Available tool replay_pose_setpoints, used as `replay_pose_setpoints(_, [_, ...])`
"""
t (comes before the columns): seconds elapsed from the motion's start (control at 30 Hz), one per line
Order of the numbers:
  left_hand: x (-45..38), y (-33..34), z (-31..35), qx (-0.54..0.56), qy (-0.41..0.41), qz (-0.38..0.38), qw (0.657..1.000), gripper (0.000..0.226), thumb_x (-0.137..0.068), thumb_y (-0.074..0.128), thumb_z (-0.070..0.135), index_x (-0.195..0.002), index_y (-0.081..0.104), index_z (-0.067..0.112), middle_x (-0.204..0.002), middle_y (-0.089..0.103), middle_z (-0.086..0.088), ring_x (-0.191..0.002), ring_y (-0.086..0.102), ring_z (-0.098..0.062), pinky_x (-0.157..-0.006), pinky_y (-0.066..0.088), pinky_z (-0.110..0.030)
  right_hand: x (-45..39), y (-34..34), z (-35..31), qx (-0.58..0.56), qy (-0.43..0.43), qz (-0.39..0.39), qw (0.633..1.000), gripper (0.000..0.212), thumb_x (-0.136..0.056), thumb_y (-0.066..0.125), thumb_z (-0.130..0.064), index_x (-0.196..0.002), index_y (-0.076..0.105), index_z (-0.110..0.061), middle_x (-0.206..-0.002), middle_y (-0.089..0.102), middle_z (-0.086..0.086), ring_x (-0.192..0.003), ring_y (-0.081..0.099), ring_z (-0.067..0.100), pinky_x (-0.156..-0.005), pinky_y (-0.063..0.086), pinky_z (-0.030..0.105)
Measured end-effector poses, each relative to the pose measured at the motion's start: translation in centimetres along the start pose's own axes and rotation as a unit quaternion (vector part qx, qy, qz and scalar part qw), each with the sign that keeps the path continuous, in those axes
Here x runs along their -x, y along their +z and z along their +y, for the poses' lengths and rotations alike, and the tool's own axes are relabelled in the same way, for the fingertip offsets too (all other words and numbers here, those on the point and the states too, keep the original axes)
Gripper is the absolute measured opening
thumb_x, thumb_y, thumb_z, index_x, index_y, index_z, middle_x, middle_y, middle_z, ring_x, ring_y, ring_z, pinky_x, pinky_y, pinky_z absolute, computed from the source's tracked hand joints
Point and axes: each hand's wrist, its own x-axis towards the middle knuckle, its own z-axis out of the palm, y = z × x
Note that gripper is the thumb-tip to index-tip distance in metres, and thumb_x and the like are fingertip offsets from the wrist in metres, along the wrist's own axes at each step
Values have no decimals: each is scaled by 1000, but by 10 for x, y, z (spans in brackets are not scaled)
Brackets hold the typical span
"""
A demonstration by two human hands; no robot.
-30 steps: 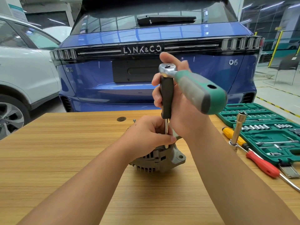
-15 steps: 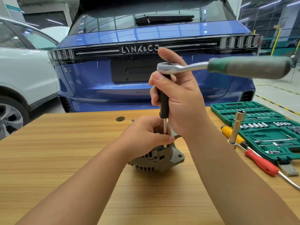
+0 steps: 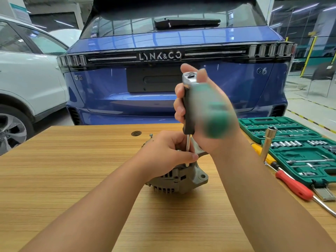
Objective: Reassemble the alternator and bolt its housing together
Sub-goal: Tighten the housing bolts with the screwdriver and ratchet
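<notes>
The grey alternator (image 3: pixel 179 176) sits on the wooden table (image 3: pixel 72 170), partly under the left hand (image 3: pixel 163 155), whose fingers curl over the top of its housing and hold it, the thumb lying against a thin metal shaft (image 3: pixel 188 150) that stands upright on the alternator's top. Directly above the alternator the right hand (image 3: pixel 205 113) grips the black extension handle (image 3: pixel 187 113) of that shaft, with the silver head of a ratchet (image 3: pixel 190 78) at its top and the green ratchet grip blurred in front of the palm. Beyond the alternator lies a small bolt (image 3: pixel 151 135) beside a round dark disc (image 3: pixel 136 133). To the alternator's right lie a red-handled screwdriver (image 3: pixel 294 186), a yellow-handled one (image 3: pixel 263 151), an upright socket (image 3: pixel 269 140) and an open green socket case (image 3: pixel 298 148). Behind the table stands a blue car (image 3: pixel 163 88)
</notes>
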Motion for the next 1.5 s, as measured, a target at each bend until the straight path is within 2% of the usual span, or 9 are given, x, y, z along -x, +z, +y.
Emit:
replay_pose_setpoints(0.07, [1,1,1,-4,7,-5,1000,9,-87,80,29,-85,73,35,-78,74,10,-72,67,-9,-81,57,-42,0,0,0,84,-34,70,993,9,-87,75,-28,-88,68,-22,-68,49,-4,-53,38,13,-53,30,28])
replay_pose_setpoints(0.13, [1,1,1,-7,15,-3,1000,8,-87,80,31,-85,73,35,-78,73,9,-70,65,-7,-79,57,-43,-1,-5,-2,111,-28,114,987,14,-89,72,-28,-76,68,-24,-64,45,-5,-52,35,12,-54,28,29])
replay_pose_setpoints(0.3, [1,-1,1,-4,-3,-1,1000,10,-88,80,28,-85,73,34,-78,74,9,-75,69,-9,-84,58,-45,0,-4,0,12,-5,9,1000,34,-93,60,-11,-126,59,-20,-78,55,0,-60,48,13,-58,41,25])
replay_pose_setpoints(0.53, [4,0,4,0,-5,0,1000,6,-84,78,33,-88,76,30,-84,77,4,-88,72,-24,-91,56,-59,1,4,9,105,-100,5,989,44,-99,51,3,-133,52,-25,-78,52,1,-58,42,18,-52,34,30])
replay_pose_setpoints(0.73, [4,0,4,-8,-13,4,1000,7,-86,80,32,-85,74,34,-81,76,5,-85,72,-22,-91,57,-56,4,0,7,-2,-55,-70,996,54,-90,35,-21,-143,44,-12,-84,58,11,-62,40,23,-57,30,34])
replay_pose_setpoints(0.87, [4,0,4,-6,-8,2,1000,6,-83,79,34,-83,73,34,-80,75,6,-84,72,-22,-90,58,-55,1,2,5,1,-29,-49,998,62,-86,60,-42,-140,48,-15,-82,58,7,-61,43,20,-56,32,31])
replay_pose_setpoints(1.1, [2,2,3,-9,1,-5,1000,11,-87,80,33,-89,72,42,-83,75,13,-79,71,-11,-85,61,-47,1,1,2,149,-60,97,982,10,-94,69,-24,-87,66,-19,-61,45,-4,-50,35,13,-49,29,29])
replay_pose_setpoints(1.27, [2,1,1,-11,-5,3,1000,14,-86,81,35,-82,70,44,-75,71,18,-66,65,-1,-69,56,-32,-2,-16,-8,-4,74,-53,996,34,-88,60,-18,-121,60,-17,-75,55,-5,-60,49,10,-62,38,27])
replay_pose_setpoints(1.5, [1,1,1,-15,-9,10,1000,12,-87,79,35,-83,69,40,-74,71,13,-65,63,-3,-70,59,-36,-6,-13,8,14,-19,-52,998,32,-94,60,-14,-116,67,-36,-85,57,2,-65,51,14,-59,47,24])
